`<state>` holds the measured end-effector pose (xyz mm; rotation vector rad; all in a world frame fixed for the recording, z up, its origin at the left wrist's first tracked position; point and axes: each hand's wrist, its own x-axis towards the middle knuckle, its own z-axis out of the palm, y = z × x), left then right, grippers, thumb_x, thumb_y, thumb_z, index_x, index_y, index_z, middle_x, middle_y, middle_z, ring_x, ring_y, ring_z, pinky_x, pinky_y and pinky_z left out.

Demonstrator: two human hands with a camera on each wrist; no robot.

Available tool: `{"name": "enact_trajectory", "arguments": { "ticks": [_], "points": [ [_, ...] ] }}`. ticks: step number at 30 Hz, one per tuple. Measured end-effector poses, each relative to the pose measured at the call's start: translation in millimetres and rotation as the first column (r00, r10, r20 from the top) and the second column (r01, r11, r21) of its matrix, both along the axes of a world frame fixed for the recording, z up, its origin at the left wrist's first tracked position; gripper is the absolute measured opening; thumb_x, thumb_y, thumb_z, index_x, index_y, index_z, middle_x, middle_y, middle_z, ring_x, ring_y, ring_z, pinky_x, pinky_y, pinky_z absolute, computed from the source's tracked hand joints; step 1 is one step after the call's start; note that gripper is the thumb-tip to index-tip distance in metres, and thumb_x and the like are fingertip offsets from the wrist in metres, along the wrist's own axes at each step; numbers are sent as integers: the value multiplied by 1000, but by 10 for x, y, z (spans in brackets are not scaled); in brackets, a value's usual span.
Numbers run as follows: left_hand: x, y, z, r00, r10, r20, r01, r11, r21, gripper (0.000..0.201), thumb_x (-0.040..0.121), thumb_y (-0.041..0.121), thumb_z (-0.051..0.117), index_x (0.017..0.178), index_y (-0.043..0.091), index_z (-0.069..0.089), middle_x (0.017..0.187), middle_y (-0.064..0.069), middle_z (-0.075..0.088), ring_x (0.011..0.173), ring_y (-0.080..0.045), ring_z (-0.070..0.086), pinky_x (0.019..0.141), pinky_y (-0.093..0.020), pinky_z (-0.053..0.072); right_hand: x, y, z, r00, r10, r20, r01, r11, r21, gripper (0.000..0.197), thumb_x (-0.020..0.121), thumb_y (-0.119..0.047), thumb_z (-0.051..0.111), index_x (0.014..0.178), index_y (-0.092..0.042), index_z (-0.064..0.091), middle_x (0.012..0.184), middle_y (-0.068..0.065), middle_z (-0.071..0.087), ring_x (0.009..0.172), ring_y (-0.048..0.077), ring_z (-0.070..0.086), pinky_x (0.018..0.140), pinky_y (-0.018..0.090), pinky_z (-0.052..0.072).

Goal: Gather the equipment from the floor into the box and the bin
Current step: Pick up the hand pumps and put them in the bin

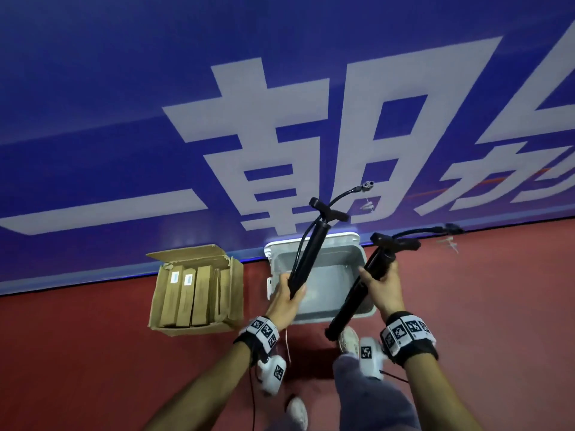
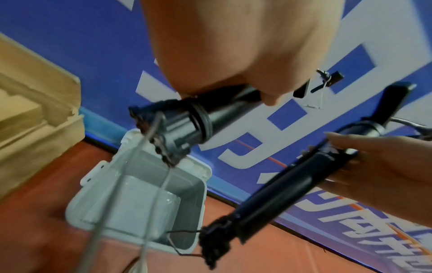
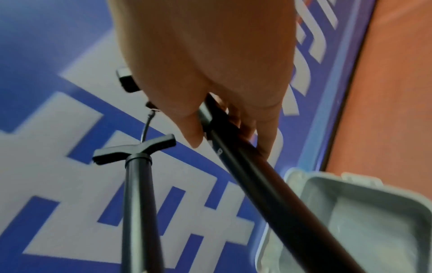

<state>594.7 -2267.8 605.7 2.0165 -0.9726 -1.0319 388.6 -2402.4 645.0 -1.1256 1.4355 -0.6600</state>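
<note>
Two black pumps are held above the grey bin (image 1: 314, 245) at the middle of the frame: the left hand (image 1: 287, 298) grasps the left pump (image 1: 306, 259) near its base, the right hand (image 1: 381, 283) grasps the right pump (image 1: 357, 293) mid-barrel. The cardboard box (image 1: 233, 293) sits just left of the bin on the red floor (image 1: 93, 353). A blue banner (image 1: 109, 104) with white characters fills the upper frame.

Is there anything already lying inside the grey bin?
No, in the head view the grey bin shows only its bare floor, and both pumps are held above it.
</note>
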Motion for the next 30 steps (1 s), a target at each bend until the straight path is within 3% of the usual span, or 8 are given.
{"name": "enact_trajectory", "arguments": {
  "ticks": [4,7,10,13,17,21,25,30],
  "points": [
    [-205,-582,-324,995,-8,-95,22,988,150,37,101,57,46,120,27,34,102,8,53,95,-19,58,86,-34,45,347,-582,-704,988,131,80,-147,954,261,29,91,-6,76,115,-2,60,114,29,71,88,28,68,87,42,55],
    [-215,-871,-620,995,17,-102,1,985,173,31,105,46,47,123,24,36,113,3,58,102,-21,60,93,-37,49,642,-865,-1008,969,150,196,-219,887,406,28,99,-27,68,115,-4,65,101,20,71,80,27,67,76,34,53],
    [-236,-1055,-845,992,70,-102,-49,979,196,34,104,39,52,124,13,43,108,2,58,96,-19,59,80,-27,43,879,-1032,-1343,960,138,242,-251,808,533,37,98,-51,63,112,-17,71,101,10,77,91,26,72,81,38,59],
    [-158,-1120,-1263,978,192,-77,-173,963,208,40,90,58,48,113,25,48,98,2,63,89,-19,62,79,-29,47,1099,-1138,-1821,966,135,221,-245,749,615,49,90,-63,67,116,-21,72,109,6,78,103,26,72,80,38,59],
    [105,-1041,-2597,990,119,-78,-89,944,319,40,99,47,53,125,17,52,110,-2,67,99,-25,67,88,-42,54,1406,-1160,-2690,956,215,201,-294,735,611,43,85,-48,80,110,-14,70,96,11,78,84,23,76,67,34,60],
    [276,-872,-3265,993,-70,-90,100,917,387,48,101,43,55,138,12,51,128,-3,56,115,-17,51,103,-36,44,1596,-1033,-3593,951,273,142,-302,739,602,17,88,-22,82,96,-11,71,77,4,73,63,15,70,53,24,54],
    [485,-762,-3912,974,-117,-196,180,922,343,38,100,19,62,136,8,56,126,3,60,118,-10,55,105,-27,43,1751,-836,-4439,941,313,130,-327,735,594,26,85,-14,84,105,-5,72,92,13,75,74,22,73,66,30,60],
    [769,-696,-5117,965,-104,-240,213,845,491,33,90,35,60,109,8,67,103,-8,72,94,-24,70,92,-50,59,2081,-837,-5250,884,458,96,-425,700,573,37,85,-39,84,108,-11,75,99,9,79,85,22,76,81,37,63]
  ]
}}
